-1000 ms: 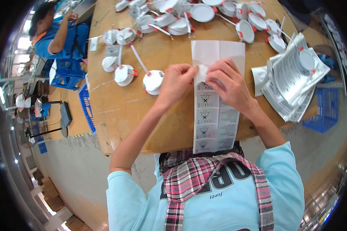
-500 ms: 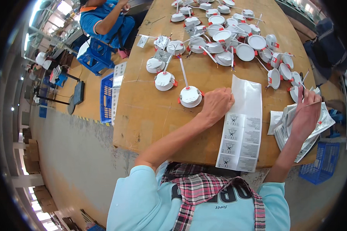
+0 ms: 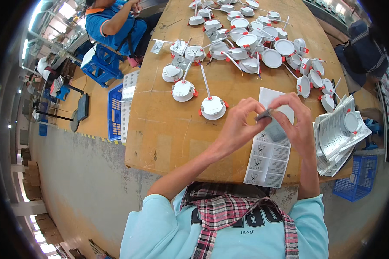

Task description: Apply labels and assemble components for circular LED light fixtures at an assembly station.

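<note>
Both hands meet over a white label sheet near the table's front edge. My left hand and my right hand pinch a thin greyish label between thumbs and forefingers. Its upper edge looks dark and folded at the fingertips, while the rest hangs over the sheet. Printed labels fill the sheet's nearer part; the far end is bare and partly covered by my hands. Left of my left hand stands a round white downlight with red clips and an upright white wire.
Many white downlights crowd the table's far side. A pile of label sheets with a downlight on it lies at the right. Blue baskets stand beyond the table sides. A person in blue sits at the far left.
My right hand has come left from the sheet pile to meet my left hand. My left hand has left the sheet's edge and now pinches the greyish label too.
</note>
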### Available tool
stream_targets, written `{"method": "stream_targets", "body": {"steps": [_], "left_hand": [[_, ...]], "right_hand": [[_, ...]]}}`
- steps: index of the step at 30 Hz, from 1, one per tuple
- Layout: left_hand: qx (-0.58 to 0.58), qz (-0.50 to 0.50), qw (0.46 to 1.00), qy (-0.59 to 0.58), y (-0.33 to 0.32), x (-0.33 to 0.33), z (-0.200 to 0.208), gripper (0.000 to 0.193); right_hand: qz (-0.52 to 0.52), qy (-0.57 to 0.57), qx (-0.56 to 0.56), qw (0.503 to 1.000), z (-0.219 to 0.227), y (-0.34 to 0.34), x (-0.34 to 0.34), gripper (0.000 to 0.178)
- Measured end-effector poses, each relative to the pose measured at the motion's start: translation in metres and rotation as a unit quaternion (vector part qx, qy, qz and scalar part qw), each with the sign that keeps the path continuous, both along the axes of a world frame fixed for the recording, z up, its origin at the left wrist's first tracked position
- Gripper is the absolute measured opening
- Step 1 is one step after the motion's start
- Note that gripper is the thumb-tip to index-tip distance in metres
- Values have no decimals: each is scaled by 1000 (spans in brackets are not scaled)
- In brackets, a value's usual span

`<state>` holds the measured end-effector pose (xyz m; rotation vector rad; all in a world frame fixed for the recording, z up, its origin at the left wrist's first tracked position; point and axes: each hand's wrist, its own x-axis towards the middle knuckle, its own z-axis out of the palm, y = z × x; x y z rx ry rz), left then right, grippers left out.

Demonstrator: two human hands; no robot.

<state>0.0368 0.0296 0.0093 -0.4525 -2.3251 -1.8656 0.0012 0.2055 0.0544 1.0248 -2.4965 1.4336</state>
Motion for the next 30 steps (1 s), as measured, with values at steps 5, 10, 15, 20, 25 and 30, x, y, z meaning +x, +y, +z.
{"method": "stream_targets", "body": {"steps": [5,10,15,20,25,30], "left_hand": [[206,34,963,-170,-16,9,-3,13],[336,79,925,-159,-13,18,-2,19],[-10,142,989,-44,-40,23,-11,35],[-225,285,931,48,-62,22,-36,66],[-273,243,931,-5,-67,23,-64,65],[-252,205,946,-2,-50,43,-67,66]], "right_hand": [[-58,-50,-124,989,-14,-2,-5,56],[-33,-250,-114,961,-41,-6,0,31],[-104,-221,-45,969,-32,-9,-2,17],[-141,-191,-99,966,-35,2,-11,16],[-59,-295,-136,944,-25,-25,-14,15],[-33,-307,-117,944,-21,-36,-12,16]]}}
